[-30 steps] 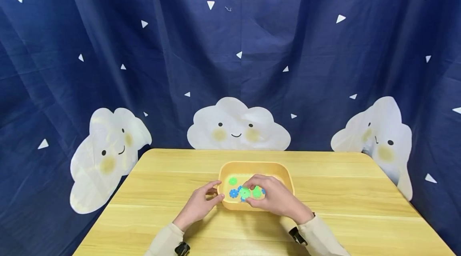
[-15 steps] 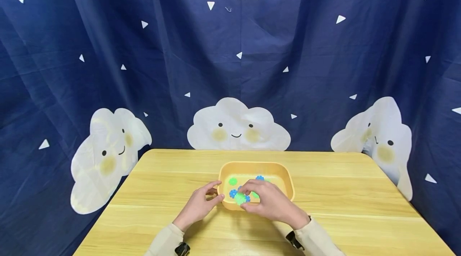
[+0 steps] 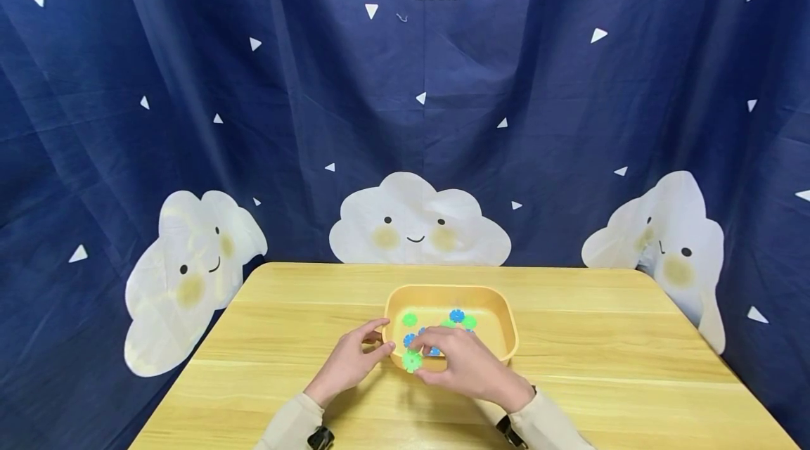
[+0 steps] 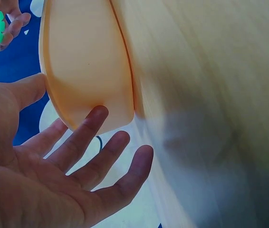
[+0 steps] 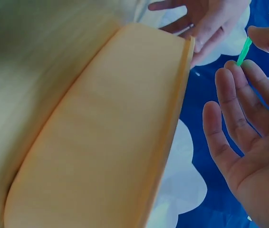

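My right hand point(image 3: 467, 364) pinches a green notched plastic disc point(image 3: 412, 361), a snowflake-style building piece, between thumb and fingertips. It holds the disc above the near left rim of a yellow-orange plastic bin point(image 3: 503, 304). Seen edge-on, the green disc point(image 5: 244, 51) sits between thumb and fingers in the right wrist view. At the bin's left end, my left hand point(image 3: 351, 358) touches the rim with thumb and index finger. In the left wrist view, a fingertip lies against the outer wall of the bin point(image 4: 89, 57), the other fingers loosely spread.
Inside the bin lie several loose discs, among them a green disc point(image 3: 410, 320), a blue disc point(image 3: 457, 316) and another green disc point(image 3: 469, 322). The bin stands on a wooden table point(image 3: 304, 295). A dark blue curtain point(image 3: 304, 84) with printed clouds hangs behind.
My right hand, pinching the green disc, has moved left and toward me, from over the bin's middle to its near left rim. My left hand stays at the bin's left end.
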`<move>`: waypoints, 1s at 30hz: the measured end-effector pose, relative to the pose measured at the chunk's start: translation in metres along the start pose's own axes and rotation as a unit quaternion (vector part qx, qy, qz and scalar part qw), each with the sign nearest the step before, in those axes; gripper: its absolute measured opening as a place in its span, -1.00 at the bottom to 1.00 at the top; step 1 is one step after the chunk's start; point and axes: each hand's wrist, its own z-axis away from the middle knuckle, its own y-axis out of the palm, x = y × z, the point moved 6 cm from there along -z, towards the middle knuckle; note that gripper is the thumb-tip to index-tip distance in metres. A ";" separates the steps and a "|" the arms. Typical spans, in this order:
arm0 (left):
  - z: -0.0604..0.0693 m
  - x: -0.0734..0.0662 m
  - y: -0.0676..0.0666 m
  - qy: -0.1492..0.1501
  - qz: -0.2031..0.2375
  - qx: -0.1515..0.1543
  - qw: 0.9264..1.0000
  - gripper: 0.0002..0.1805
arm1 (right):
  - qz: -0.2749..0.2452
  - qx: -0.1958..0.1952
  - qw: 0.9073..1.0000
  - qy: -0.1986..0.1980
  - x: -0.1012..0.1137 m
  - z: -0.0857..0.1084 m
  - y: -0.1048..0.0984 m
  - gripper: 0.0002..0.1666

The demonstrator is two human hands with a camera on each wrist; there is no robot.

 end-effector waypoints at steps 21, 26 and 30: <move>0.000 -0.001 0.000 -0.001 -0.006 -0.002 1.000 -0.42 | -0.075 0.032 0.997 -0.003 0.007 -0.001 0.030 -0.71; 0.001 -0.002 0.000 -0.002 -0.003 -0.001 1.000 -0.42 | -0.074 0.045 0.996 0.016 0.007 0.000 0.035 -0.71; 0.001 -0.003 0.000 -0.002 -0.003 -0.003 1.000 -0.43 | -0.072 0.058 0.995 0.031 0.005 0.000 0.040 -0.70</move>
